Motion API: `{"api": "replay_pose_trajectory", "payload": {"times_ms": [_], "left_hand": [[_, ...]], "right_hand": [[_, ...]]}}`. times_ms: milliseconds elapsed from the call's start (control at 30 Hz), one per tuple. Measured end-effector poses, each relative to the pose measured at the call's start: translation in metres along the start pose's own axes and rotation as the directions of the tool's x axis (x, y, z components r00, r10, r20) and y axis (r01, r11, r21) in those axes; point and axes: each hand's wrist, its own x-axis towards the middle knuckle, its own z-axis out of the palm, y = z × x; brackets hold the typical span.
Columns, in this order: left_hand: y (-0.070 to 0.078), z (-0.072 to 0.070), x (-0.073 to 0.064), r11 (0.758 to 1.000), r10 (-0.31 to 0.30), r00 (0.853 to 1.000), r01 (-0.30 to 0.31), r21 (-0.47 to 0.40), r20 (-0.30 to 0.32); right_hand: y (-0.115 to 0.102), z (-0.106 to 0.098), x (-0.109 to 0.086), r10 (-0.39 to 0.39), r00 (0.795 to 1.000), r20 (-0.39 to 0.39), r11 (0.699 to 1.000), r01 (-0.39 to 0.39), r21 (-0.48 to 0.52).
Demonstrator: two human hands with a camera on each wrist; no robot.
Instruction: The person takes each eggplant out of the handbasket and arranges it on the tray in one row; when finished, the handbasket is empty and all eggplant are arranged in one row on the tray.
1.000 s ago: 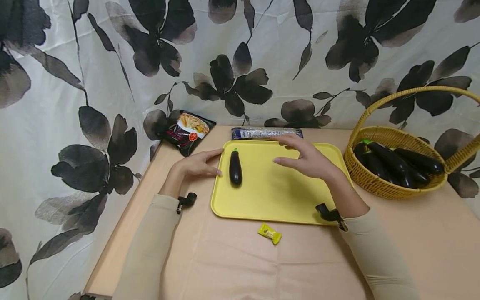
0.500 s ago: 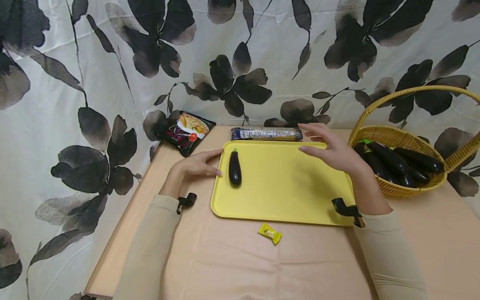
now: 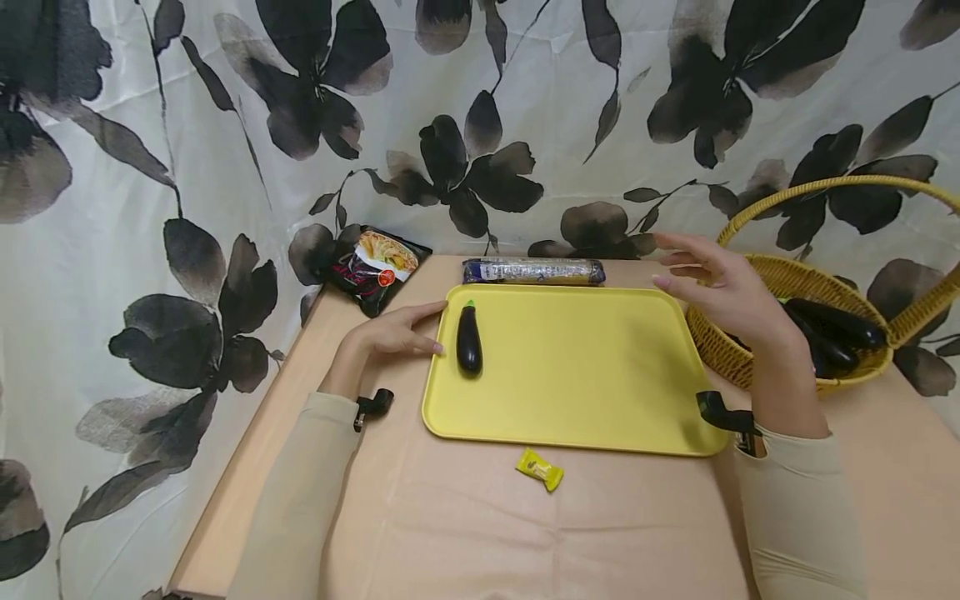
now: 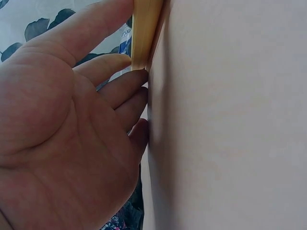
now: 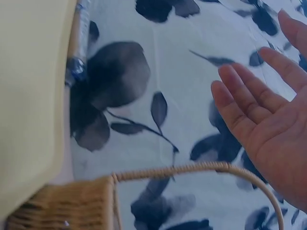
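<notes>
Head view: fingers wide, left hand (image 3: pixel 390 333) touches tray (image 3: pixel 577 375) at left edge, by eggplant (image 3: pixel 468 342); right hand (image 3: pixel 738 296), also wide, hovers near basket (image 3: pixel 716 353).

Yellow rectangular tray (image 3: pixel 577 367) lies flat. Glossy dark-purple eggplant (image 3: pixel 469 342), green-tipped, rests near its left edge. Upright handled golden wicker basket (image 3: pixel 795 279), beside right edge, contains further dark eggplants (image 3: pixel 836 323).

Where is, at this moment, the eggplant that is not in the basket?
In the head view, this eggplant lies on the yellow tray, near its left rim, with its green stem end toward the long shiny package behind the tray.
</notes>
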Motion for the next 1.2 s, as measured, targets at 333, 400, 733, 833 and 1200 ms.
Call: {"api": "replay_pose_trajectory", "payload": {"times_ms": [333,400,733,833,1200], "left_hand": [[0.0,0.004,-0.003,1.0,-0.009,1.0,0.009,-0.009,0.002],[0.0,0.004,-0.002,1.0,-0.008,1.0,0.008,-0.012,0.001],[-0.002,0.005,-0.001,1.0,-0.005,1.0,0.005,-0.001,-0.005],[-0.001,0.004,-0.002,1.0,-0.005,1.0,0.005,0.0,-0.008],[0.002,0.002,-0.003,1.0,-0.001,1.0,0.001,-0.017,-0.004]], "right_hand": [[0.021,-0.036,-0.02,0.017,1.0,-0.026,0.999,-0.018,-0.04],[0.025,-0.043,-0.024,0.033,0.999,-0.014,0.998,-0.034,-0.043],[0.042,-0.064,-0.038,0.164,0.986,-0.021,0.967,-0.164,-0.194],[0.048,-0.067,-0.038,0.184,0.982,-0.041,0.956,-0.188,-0.226],[0.089,-0.071,-0.033,0.282,0.959,-0.035,0.916,-0.28,-0.288]]}}
